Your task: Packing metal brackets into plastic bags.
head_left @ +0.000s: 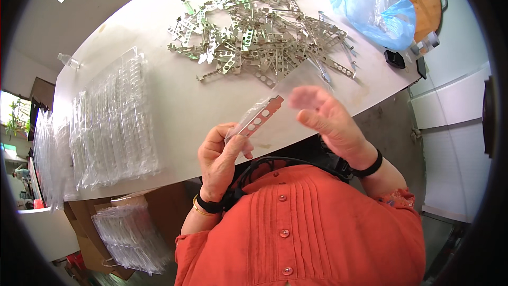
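Bracket: thin, flat metal strip, round holes, notched end; held over the bench, clear crinkled film along it
Left grip: thumb and fingers pinching bracket and film
Right grip: released, blurred; near the notched end
Pile: tangled, shiny perforated metal strips
Trays: clear, ribbed plastic; left side
Bag: thin, wrinkled blue plastic; far right

Around me is a workshop, as shown by heaped metal brackets and clear plastic trays on the table.
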A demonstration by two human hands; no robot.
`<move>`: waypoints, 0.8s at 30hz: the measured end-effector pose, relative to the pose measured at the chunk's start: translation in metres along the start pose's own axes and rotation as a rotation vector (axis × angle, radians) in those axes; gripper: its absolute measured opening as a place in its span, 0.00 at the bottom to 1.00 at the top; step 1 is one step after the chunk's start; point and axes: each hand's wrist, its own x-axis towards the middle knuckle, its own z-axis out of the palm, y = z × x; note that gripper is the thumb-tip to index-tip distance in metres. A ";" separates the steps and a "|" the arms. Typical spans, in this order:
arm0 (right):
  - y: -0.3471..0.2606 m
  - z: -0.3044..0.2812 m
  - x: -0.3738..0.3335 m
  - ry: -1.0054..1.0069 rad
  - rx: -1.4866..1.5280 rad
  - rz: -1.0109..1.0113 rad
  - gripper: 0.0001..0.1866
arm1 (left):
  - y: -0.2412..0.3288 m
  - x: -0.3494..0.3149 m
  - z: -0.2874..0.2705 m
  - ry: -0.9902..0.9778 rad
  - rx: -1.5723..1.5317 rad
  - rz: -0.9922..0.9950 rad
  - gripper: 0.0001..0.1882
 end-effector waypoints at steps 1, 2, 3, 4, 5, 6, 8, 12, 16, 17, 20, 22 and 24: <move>0.003 0.004 0.001 -0.065 0.007 0.028 0.29 | 0.000 0.001 0.002 -0.014 0.001 -0.016 0.09; 0.007 0.009 0.005 -0.091 0.017 -0.004 0.23 | -0.001 0.000 0.002 -0.028 0.006 -0.027 0.10; 0.008 0.013 0.007 -0.108 0.030 -0.007 0.21 | -0.003 0.000 0.002 -0.041 0.010 -0.037 0.10; 0.008 0.015 0.010 -0.127 0.042 -0.009 0.19 | -0.004 0.000 0.003 -0.053 0.015 -0.047 0.10; 0.008 0.018 0.012 -0.142 0.054 -0.011 0.17 | -0.003 0.000 0.005 -0.042 0.027 -0.055 0.10; 0.010 0.020 0.014 -0.162 0.061 -0.020 0.15 | -0.001 -0.001 0.007 -0.029 0.040 -0.063 0.09; 0.016 0.023 0.019 -0.204 0.074 -0.036 0.11 | 0.000 -0.001 0.009 -0.017 0.067 -0.080 0.09; 0.025 0.028 0.020 -0.251 0.078 -0.016 0.08 | 0.000 -0.001 0.013 0.011 0.106 -0.095 0.10; 0.039 0.035 0.020 -0.232 0.000 0.024 0.09 | -0.004 0.001 0.013 0.016 0.122 -0.095 0.10; 0.041 0.035 0.021 -0.237 -0.026 0.038 0.10 | -0.004 0.001 0.014 0.021 0.104 -0.099 0.10; 0.036 0.041 0.022 -0.225 0.031 0.058 0.11 | -0.005 0.002 0.018 0.031 0.065 -0.115 0.11; 0.033 0.041 0.022 -0.210 0.035 0.066 0.11 | -0.006 0.002 0.019 0.032 0.058 -0.129 0.11; 0.032 0.040 0.022 -0.196 0.033 0.070 0.11 | -0.004 0.003 0.017 -0.003 0.056 -0.176 0.12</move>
